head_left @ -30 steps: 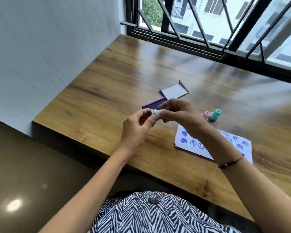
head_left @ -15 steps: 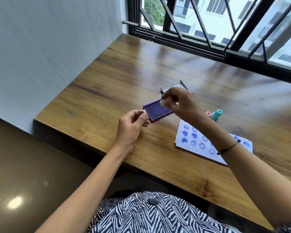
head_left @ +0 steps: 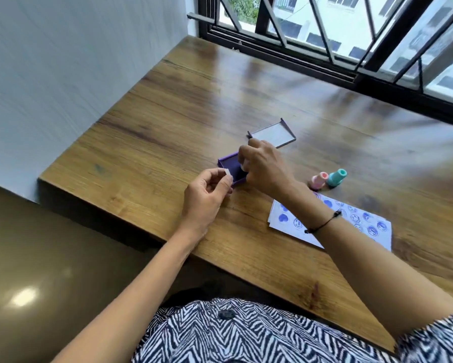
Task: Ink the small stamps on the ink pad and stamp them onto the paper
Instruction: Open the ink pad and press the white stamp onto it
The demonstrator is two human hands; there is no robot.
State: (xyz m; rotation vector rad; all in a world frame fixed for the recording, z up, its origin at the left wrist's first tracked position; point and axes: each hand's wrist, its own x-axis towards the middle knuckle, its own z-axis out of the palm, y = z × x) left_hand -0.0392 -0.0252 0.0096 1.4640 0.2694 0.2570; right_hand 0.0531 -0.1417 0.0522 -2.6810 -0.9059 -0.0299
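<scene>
pressing down over the open purple ink pad [head_left: 232, 167], the right hand [head_left: 266, 167] has its fingers closed around a small white stamp [head_left: 243, 167], of which only a sliver shows under the knuckles; whether the face is fully seated on the ink surface cannot be told from here. the left hand [head_left: 207, 195] is held just beside the pad's near corner, thumb and forefinger pinched on a small white cap [head_left: 227, 172], probably the cover of the stamp in use. the pad's lid [head_left: 272, 134] lies open-side up on the wooden table [head_left: 167, 132], just beyond the pad. a pink stamp [head_left: 319, 180] and a teal stamp [head_left: 336, 177] lie near each other to the right, close to the far edge of the paper [head_left: 285, 226], which already carries rows of blue prints and is partly covered by the right forearm. step in hand, by judgement: inking. risks from here: nothing visibly holds the pad, so a tilted or dragging press may slide it; uneven contact would give a patchy print; the forearm above the printed sheet may smear any print not yet dry, or shift the sheet when the hand travels back; an inked face brushing the table on the way would leave a stain.
</scene>
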